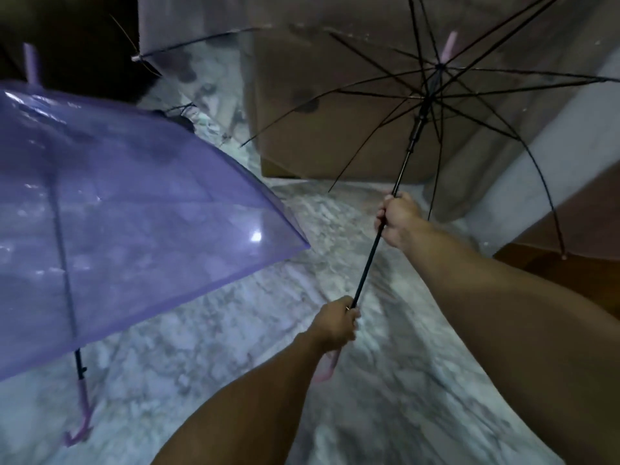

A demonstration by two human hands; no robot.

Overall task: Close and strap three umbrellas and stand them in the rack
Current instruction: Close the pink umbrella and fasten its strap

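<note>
An open pink see-through umbrella (369, 95) fills the upper right, its black ribs spread wide. My left hand (337, 322) grips the low end of its black shaft (367, 263), just above the pink hooked handle (327, 370). My right hand (397, 218) is closed around the same shaft higher up, below the runner (416, 129). An open purple umbrella (117, 223) lies on the floor at the left, its purple hooked handle (80, 421) resting near the bottom left. No rack is in view.
The floor (268, 364) is grey-white marble. A large cardboard box (335, 129) stands behind the pink canopy. A wooden surface (570, 270) sits at the right edge below a pale wall. The top left corner is dark.
</note>
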